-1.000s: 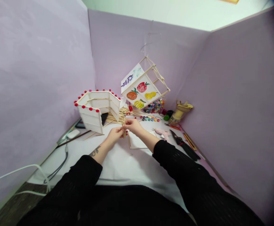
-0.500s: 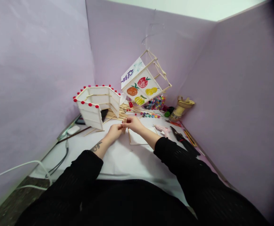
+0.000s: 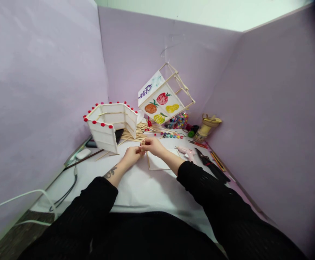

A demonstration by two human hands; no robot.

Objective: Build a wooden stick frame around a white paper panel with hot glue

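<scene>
Close together near the middle of the table, my left hand (image 3: pixel 133 155) and my right hand (image 3: pixel 153 146) both have their fingers closed around a few short wooden sticks (image 3: pixel 142 146). The fingers partly cover the sticks. Just right of them a thin rectangular stick frame (image 3: pixel 160 169) lies flat on the white table, partly under my right forearm. Behind my hands is a heap of loose wooden sticks (image 3: pixel 136 134). A white panelled structure with red beads along its top (image 3: pixel 104 135) stands to the left.
A lantern with painted fruit (image 3: pixel 163 99) hangs tilted at the back. On the right are a pink glue gun (image 3: pixel 187 152), black-handled pruners (image 3: pixel 211 165), a pencil (image 3: pixel 217 161) and a woven holder (image 3: pixel 206 128). A white charger (image 3: pixel 83 154) and cables lie left.
The camera view has tilted slightly upward, so the table and its objects appear a little lower. My hands stay together at the sticks, with only a slight shift of the fingers.
</scene>
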